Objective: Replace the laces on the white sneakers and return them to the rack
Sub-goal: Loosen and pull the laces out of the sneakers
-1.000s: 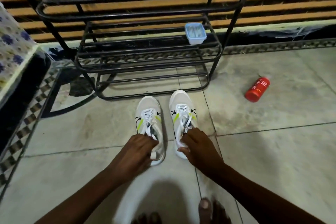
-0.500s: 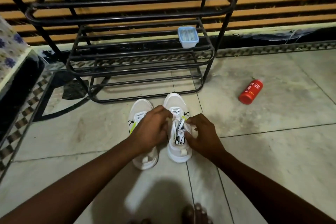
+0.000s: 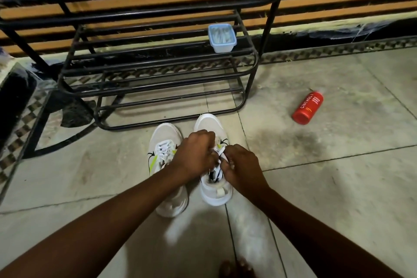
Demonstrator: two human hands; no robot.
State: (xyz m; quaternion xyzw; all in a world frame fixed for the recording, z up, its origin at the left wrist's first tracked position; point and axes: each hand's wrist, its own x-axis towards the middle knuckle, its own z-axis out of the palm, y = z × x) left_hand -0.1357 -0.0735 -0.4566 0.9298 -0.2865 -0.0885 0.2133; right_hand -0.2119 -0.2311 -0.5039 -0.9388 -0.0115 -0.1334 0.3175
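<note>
While both sneakers sit on the tiled floor just in front of the black metal rack, all the action is on the right sneaker. The left hand reaches across and comes down on top of it, fingers curled tight onto the lace near the top eyelets. The right hand meets it from the other side, thumb and fingers pinching the same white lace, and the two hands are almost knuckle to knuckle. Loose white loops with dark marks spill over the shoe's opening, below the fingers.

The left sneaker stands just beside its partner, toe towards the rack. It is laced in white, with a yellow-green streak and a small black mark on its side, and the left forearm crosses over its heel.

Over to the right, well apart from the shoes, a red bottle lies on its side. White lettering reads "CINTHOL" along it, with "FOAM BODY WASH" in smaller print. On the rack's middle shelf sits a pale blue plastic container, its contents too blurred to name. Bare toes peek in at the bottom edge
</note>
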